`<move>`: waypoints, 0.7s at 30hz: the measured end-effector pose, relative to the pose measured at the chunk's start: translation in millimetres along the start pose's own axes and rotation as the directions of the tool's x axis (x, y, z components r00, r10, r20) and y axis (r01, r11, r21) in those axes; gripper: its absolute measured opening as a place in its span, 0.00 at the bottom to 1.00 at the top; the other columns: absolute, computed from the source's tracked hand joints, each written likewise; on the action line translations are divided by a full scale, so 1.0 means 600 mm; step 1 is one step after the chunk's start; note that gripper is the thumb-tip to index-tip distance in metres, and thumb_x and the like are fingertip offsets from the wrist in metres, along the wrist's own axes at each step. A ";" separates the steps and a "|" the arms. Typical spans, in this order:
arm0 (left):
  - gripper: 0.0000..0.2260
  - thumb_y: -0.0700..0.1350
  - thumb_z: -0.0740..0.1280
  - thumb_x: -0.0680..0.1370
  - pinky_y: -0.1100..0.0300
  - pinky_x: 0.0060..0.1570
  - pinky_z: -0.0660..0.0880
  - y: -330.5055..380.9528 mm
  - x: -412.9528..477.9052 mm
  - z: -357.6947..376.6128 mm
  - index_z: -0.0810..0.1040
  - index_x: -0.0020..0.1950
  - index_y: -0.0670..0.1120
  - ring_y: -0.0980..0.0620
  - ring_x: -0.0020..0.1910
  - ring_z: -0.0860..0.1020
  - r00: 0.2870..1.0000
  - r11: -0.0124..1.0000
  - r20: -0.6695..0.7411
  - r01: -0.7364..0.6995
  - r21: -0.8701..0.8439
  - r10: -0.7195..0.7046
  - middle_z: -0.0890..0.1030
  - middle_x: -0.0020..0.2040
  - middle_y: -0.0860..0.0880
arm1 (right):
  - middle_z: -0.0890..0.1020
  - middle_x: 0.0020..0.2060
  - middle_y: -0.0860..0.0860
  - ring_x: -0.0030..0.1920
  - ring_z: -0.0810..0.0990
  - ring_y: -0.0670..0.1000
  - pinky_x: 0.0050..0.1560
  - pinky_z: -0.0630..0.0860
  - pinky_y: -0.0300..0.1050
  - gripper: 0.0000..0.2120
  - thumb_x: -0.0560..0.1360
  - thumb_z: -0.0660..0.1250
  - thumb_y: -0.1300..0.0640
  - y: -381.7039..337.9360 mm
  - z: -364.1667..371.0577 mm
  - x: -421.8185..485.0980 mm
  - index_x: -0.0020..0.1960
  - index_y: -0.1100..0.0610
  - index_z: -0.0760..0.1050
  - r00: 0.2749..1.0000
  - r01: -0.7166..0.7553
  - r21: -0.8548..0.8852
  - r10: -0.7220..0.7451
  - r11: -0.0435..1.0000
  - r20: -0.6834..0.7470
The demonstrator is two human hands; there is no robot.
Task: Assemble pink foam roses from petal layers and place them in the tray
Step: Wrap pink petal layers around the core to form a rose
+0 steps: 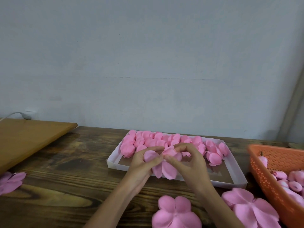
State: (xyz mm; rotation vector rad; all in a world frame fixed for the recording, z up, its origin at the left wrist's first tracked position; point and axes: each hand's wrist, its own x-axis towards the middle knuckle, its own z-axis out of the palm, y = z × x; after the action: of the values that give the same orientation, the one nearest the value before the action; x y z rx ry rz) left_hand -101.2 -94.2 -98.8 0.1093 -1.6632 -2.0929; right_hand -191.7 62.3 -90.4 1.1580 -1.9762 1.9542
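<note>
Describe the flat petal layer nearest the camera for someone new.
On the dark wooden table, find the white tray, then come toward the camera. Between the forearms lies the petal layer, flat, cut by the bottom edge. Unlike the pile on its right, it sits apart from the orange basket.

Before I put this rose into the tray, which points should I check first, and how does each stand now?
1. Grip: left hand and right hand both pinch the rose. Ok.
2. Rose closed: its lower petals hang open. Not ok.
3. Room in the tray: near part bare. Ok.
4. Next petal layers ready: a stack lies nearby. Ok.
5. Core fixed firmly: hidden by fingers. Cannot tell.
</note>
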 end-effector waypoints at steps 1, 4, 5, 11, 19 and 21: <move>0.27 0.56 0.85 0.65 0.57 0.40 0.82 -0.001 0.000 0.000 0.86 0.60 0.48 0.42 0.56 0.85 1.000 1.000 0.005 0.002 -0.009 -0.002 0.86 0.58 0.39 | 0.84 0.48 0.44 0.51 0.83 0.47 0.49 0.78 0.39 0.14 0.69 0.82 0.54 0.000 0.000 0.000 0.49 0.46 0.79 1.000 -0.012 0.034 0.012 0.999 0.016; 0.28 0.57 0.85 0.64 0.59 0.35 0.80 -0.003 0.002 0.001 0.86 0.58 0.44 0.42 0.52 0.86 1.000 1.000 0.001 0.014 -0.008 -0.014 0.86 0.55 0.37 | 0.85 0.51 0.41 0.53 0.84 0.44 0.49 0.79 0.35 0.18 0.70 0.81 0.56 -0.003 0.001 0.000 0.56 0.46 0.79 0.998 -0.039 0.098 0.035 0.994 0.045; 0.28 0.58 0.85 0.65 0.59 0.34 0.80 -0.005 0.002 0.000 0.87 0.58 0.43 0.42 0.51 0.86 1.000 1.000 0.000 0.016 0.000 -0.016 0.86 0.54 0.36 | 0.86 0.51 0.40 0.53 0.84 0.43 0.48 0.79 0.34 0.16 0.72 0.80 0.56 -0.004 0.001 -0.001 0.56 0.45 0.80 0.997 -0.034 0.093 0.027 0.995 0.069; 0.27 0.57 0.85 0.66 0.59 0.35 0.80 -0.006 0.003 -0.003 0.87 0.57 0.43 0.45 0.47 0.86 1.000 1.000 0.018 0.011 -0.004 -0.011 0.87 0.52 0.37 | 0.87 0.45 0.42 0.47 0.85 0.45 0.46 0.79 0.37 0.04 0.76 0.76 0.48 -0.005 0.003 -0.006 0.49 0.46 0.84 0.994 0.031 -0.017 -0.029 0.999 0.105; 0.27 0.59 0.86 0.63 0.52 0.50 0.84 -0.014 0.006 0.000 0.88 0.55 0.45 0.40 0.57 0.85 1.000 1.000 -0.026 -0.009 0.007 0.009 0.87 0.56 0.39 | 0.88 0.49 0.48 0.52 0.86 0.52 0.52 0.84 0.50 0.07 0.76 0.77 0.56 -0.003 0.004 -0.008 0.53 0.49 0.86 0.988 0.004 0.119 -0.023 0.993 0.153; 0.28 0.58 0.86 0.64 0.51 0.52 0.84 -0.014 0.007 -0.001 0.87 0.58 0.45 0.39 0.59 0.85 0.999 1.000 -0.030 -0.015 -0.004 0.015 0.86 0.57 0.39 | 0.88 0.48 0.48 0.52 0.87 0.52 0.52 0.84 0.50 0.07 0.75 0.77 0.58 -0.003 0.006 -0.008 0.52 0.50 0.87 0.991 -0.009 0.149 -0.011 0.989 0.134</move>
State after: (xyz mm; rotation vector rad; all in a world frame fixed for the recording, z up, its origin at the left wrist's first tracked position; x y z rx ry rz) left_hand -107.2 -94.7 -106.0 0.1255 -1.6369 -2.0740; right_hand -185.7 61.5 -92.2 1.3593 -1.9171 2.1074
